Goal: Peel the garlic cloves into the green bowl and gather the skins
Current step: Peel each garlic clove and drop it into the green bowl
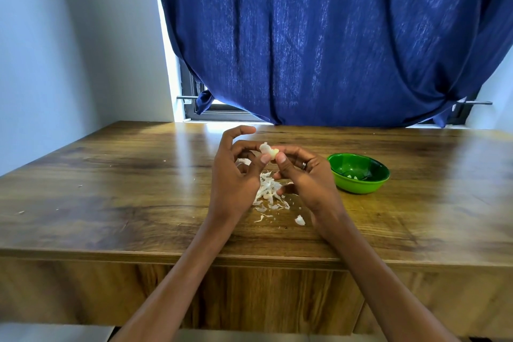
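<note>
Both hands pinching garlic clove [270, 151] above skins [268, 191], left hand [236, 172] and right hand [302, 175] gripping it; long axis left-right, bowl [361, 184] just right

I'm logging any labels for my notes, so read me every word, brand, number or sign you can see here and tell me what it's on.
There is no readable text in this view.
green bowl: plain, no label or brand showing.
ring on the right hand: too small to tell if it bears any marking.
blue curtain, wooden table, garlic clove and skins: no lettering.
</note>
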{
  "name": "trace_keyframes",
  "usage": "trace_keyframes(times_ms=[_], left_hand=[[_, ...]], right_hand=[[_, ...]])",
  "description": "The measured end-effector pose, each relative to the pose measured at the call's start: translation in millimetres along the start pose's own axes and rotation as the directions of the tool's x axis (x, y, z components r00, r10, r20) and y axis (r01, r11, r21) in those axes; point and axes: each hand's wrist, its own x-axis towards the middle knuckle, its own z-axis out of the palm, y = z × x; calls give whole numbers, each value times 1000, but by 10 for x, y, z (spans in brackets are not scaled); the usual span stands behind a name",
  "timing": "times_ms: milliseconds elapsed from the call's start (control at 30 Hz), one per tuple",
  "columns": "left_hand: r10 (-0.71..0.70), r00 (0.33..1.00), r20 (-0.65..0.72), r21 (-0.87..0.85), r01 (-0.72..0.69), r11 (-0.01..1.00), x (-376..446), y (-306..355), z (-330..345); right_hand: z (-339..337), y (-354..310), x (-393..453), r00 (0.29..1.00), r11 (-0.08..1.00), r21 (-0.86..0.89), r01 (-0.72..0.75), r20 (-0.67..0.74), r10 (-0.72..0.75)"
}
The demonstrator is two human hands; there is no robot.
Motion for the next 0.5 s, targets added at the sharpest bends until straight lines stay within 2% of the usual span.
trace_keyframes(times_ms=[500], left_hand=[[-8,1000,-17,-29,8,1000,-5,20,-4]], right_hand=[[-11,-8,1,999,999,25,-37,-33,38]])
